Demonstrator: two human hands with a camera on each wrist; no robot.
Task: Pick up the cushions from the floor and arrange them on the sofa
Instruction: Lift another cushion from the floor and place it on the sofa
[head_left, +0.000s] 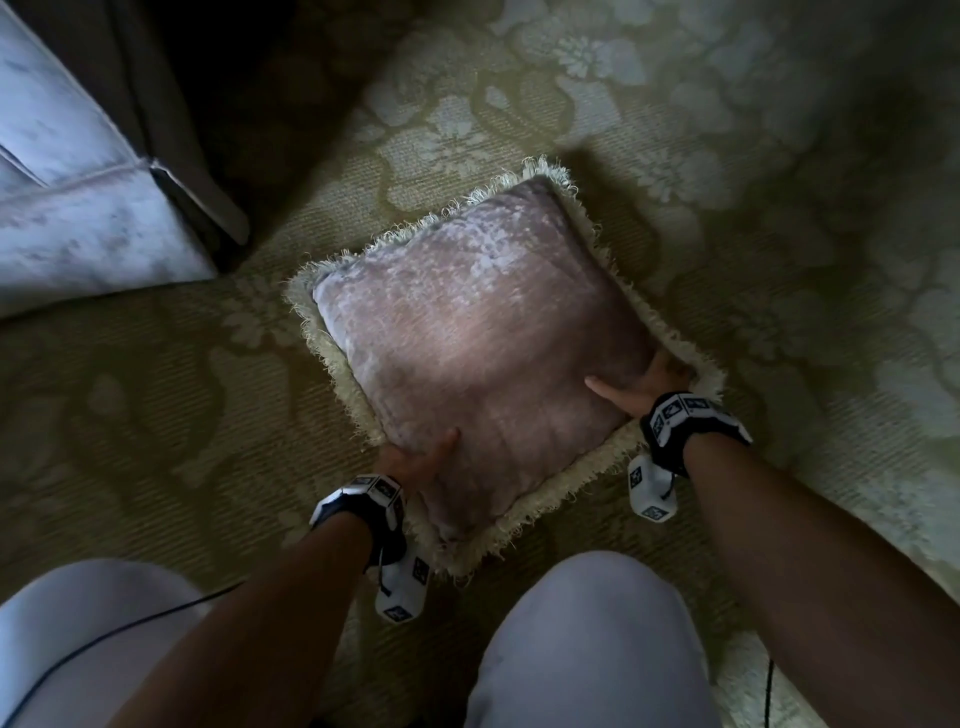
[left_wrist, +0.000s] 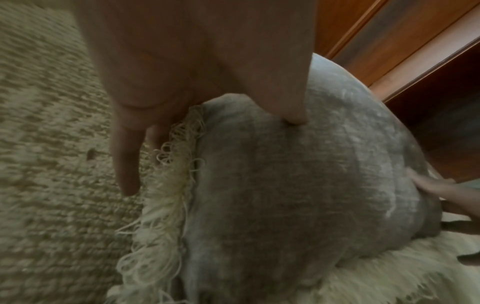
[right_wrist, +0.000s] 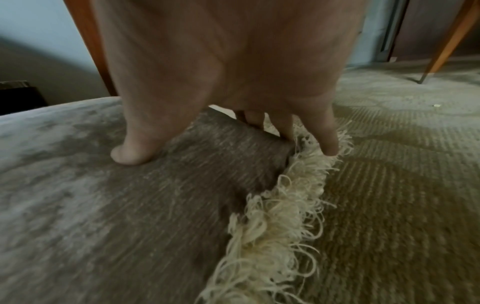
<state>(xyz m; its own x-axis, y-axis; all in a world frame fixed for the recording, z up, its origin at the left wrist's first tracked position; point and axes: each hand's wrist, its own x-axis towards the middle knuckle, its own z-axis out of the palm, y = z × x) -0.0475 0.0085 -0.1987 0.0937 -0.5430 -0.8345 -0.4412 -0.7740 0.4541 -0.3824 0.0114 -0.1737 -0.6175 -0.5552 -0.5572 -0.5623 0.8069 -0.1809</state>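
At the far left of the head view stands the corner of a pale grey-blue velvet sofa (head_left: 78, 208), its dark base beside it; the olive-green carpet with pale floral pattern (head_left: 675, 130) spreads under everything; two knees in light trousers show at the bottom edge. The square mauve-pink velvet cushion with a cream looped fringe (head_left: 483, 353) lies on the carpet just right of the sofa corner, turned like a diamond. The left hand (head_left: 415, 460) grips the cushion's near-left edge; in the left wrist view its thumb presses into the velvet top while the fingers (left_wrist: 127, 164) reach down along the fringe at the side; whether they pass under the cushion cannot be told. The right hand (head_left: 644, 387) grips the near-right edge likewise, thumb flat on the velvet, fingers (right_wrist: 330, 135) pushed down into the fringe. Both wrists wear black-and-white marked camera bands; reddish wooden furniture (left_wrist: 415, 51) stands beyond the cushion.
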